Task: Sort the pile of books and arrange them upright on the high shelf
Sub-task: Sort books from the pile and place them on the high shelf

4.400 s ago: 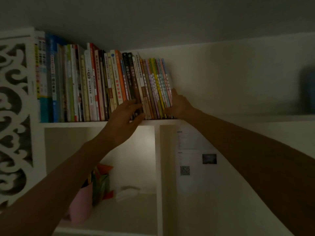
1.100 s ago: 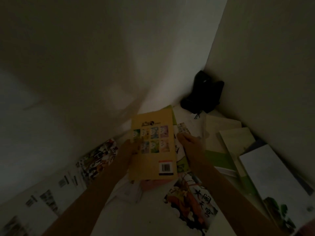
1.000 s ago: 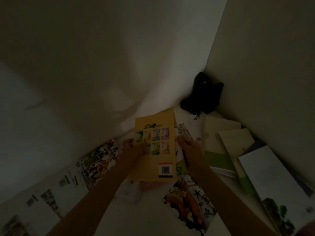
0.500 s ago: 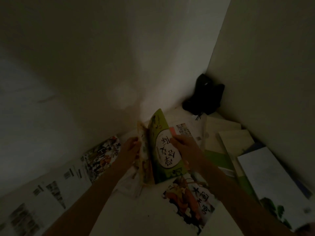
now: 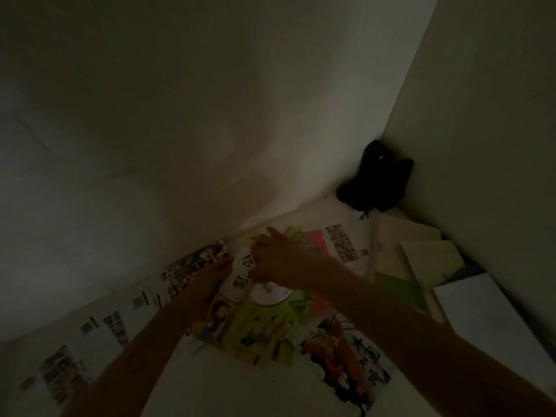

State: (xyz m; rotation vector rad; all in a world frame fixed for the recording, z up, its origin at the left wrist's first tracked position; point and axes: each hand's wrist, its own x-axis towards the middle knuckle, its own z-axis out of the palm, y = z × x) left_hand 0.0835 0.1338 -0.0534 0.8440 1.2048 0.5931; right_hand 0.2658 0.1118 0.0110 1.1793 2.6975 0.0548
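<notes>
I am looking down into a dim floor corner strewn with books. Two thin picture books are held together, covers up: a green one (image 5: 261, 323) with white ovals and a yellow one (image 5: 212, 322) on its left. My right hand (image 5: 279, 260) reaches across and is closed over their top edge. At their upper left edge is my left hand (image 5: 221, 267), gripping them and mostly hidden by the covers. The high shelf is out of view.
A black bag (image 5: 376, 182) sits in the wall corner. Pale books (image 5: 433, 260) and a white one (image 5: 481, 320) lie at the right. A picture book with a red figure (image 5: 346, 356) lies near me. Printed sheets (image 5: 114, 323) line the left wall.
My hands left the shelf row and the view dropped to the floor. I took up a yellow book, added a green one, and both now face cover up under my right hand.
</notes>
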